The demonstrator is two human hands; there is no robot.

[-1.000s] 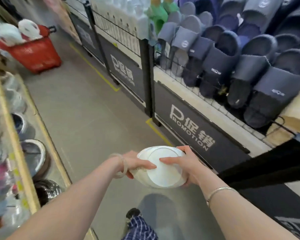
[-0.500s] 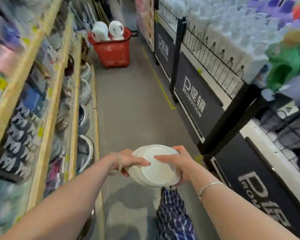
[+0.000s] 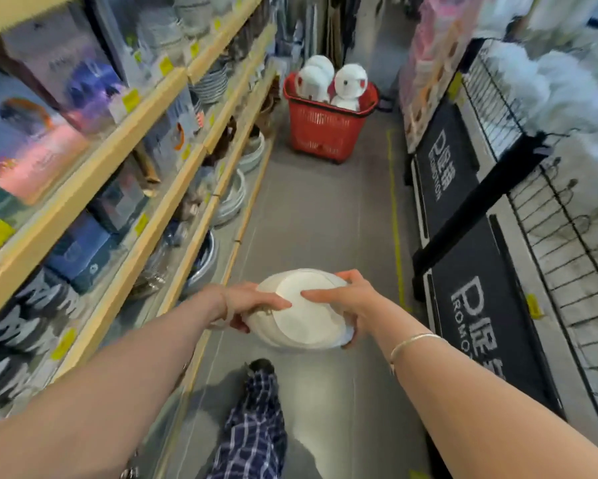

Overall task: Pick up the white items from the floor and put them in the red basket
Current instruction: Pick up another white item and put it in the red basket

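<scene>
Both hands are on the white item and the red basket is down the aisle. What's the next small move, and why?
Probably keep walking it straight ahead toward the red basket. The left hand and right hand grip the white item from either side, well short of the basket, and the floor between looks free of obstacles. The basket already holds white items, so aim for a gap.

Our bare forearms, thin bangle on our right wrist, blue-and-white checked trousers, dark shoe
</scene>
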